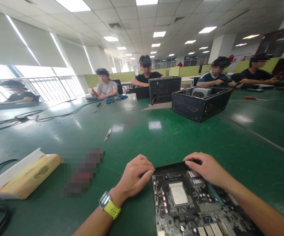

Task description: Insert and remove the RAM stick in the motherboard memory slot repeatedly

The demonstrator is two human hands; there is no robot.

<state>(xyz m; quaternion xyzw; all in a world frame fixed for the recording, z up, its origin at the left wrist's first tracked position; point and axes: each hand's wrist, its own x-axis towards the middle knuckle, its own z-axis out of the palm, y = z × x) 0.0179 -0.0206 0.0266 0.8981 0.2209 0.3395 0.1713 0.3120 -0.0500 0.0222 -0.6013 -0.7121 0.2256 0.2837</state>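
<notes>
A computer motherboard [161,213] lies on the green table at the lower right, its near part cut off by the frame. A silver processor [178,194] sits in its socket. Along the board's far edge runs a long black slot strip [170,168]. My left hand [137,175], fingers curled together, grips the board's far left corner at one end of this strip. At the other end, my right hand [207,168] is closed with its thumb on the far edge; its fingertips are partly hidden. A yellow-strapped watch [110,206] is on my left wrist.
A narrow memory module [108,134] lies farther off. To the left are a yellow tissue pack [31,175], a blurred dark object [85,173] and black cables [24,118]. Computer cases [201,103] [165,90] and a red screwdriver [252,98] lie toward several seated people.
</notes>
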